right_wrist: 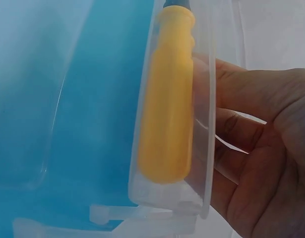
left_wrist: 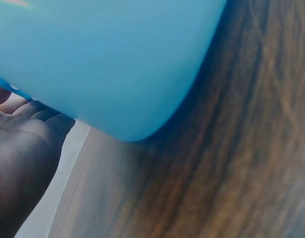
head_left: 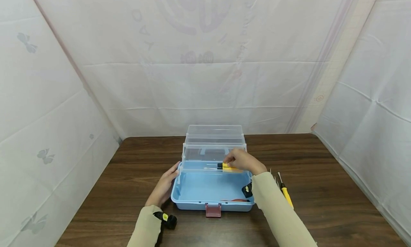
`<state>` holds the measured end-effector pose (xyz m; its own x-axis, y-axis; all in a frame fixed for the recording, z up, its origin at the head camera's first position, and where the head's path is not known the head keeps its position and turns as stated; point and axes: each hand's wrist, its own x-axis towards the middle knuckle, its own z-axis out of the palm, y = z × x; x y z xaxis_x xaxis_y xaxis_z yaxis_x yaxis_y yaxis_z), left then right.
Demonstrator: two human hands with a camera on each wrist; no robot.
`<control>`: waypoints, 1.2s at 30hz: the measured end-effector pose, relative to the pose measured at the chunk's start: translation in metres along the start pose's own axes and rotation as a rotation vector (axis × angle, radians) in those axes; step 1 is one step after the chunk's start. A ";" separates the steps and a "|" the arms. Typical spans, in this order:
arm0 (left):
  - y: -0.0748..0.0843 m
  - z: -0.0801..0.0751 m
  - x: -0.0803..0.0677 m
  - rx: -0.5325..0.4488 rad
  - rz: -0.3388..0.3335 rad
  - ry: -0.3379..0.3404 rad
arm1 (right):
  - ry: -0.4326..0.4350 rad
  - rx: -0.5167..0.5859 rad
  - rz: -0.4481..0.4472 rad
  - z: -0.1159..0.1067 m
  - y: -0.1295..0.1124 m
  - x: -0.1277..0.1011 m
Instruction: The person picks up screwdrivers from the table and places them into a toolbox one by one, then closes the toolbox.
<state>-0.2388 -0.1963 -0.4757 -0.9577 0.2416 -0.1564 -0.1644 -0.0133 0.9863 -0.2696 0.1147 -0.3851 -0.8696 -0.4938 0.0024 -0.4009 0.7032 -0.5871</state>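
Note:
A light-blue toolbox (head_left: 205, 206) stands with its clear lid (head_left: 214, 130) raised. My left hand (head_left: 164, 186) grips its left rim near the back; the left wrist view shows the box's side wall (left_wrist: 117, 74) beside that hand (left_wrist: 26, 148). My right hand (head_left: 242, 159) is over the clear tray (head_left: 192, 171) and pinches a yellow-handled screwdriver (head_left: 224, 165). In front of it, another screwdriver (head_left: 233, 169) lies in the tray. Up close, a yellow handle (right_wrist: 167, 109) shows through the tray wall, with the right hand's fingers (right_wrist: 236, 126) behind it, their tips partly hidden.
Something red (head_left: 237, 200) lies inside the box at the front right, and the red latch (head_left: 213, 210) hangs down in front. To the right, another yellow screwdriver (head_left: 287, 196) lies on the dark wooden table (head_left: 334, 197), near several metal shafts partly hidden by the sleeve.

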 end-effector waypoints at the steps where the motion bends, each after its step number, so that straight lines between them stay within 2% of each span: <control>1: 0.000 0.000 0.000 0.002 -0.001 0.001 | -0.001 0.001 0.005 0.000 0.000 0.000; 9: 0.000 0.000 -0.001 0.000 -0.007 0.005 | 0.005 0.010 0.037 0.001 0.000 -0.003; 17: -0.001 0.001 0.000 -0.007 -0.011 0.027 | 0.004 0.015 0.032 0.000 0.000 -0.003; 25: -0.003 0.000 0.001 -0.026 0.024 -0.006 | 0.011 0.022 0.057 0.000 0.001 -0.004; 36: -0.002 0.001 -0.001 -0.016 0.012 0.001 | 0.032 0.027 0.057 -0.003 0.001 -0.007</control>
<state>-0.2374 -0.1955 -0.4770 -0.9600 0.2399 -0.1444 -0.1564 -0.0320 0.9872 -0.2645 0.1204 -0.3834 -0.8999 -0.4360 -0.0061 -0.3427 0.7159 -0.6083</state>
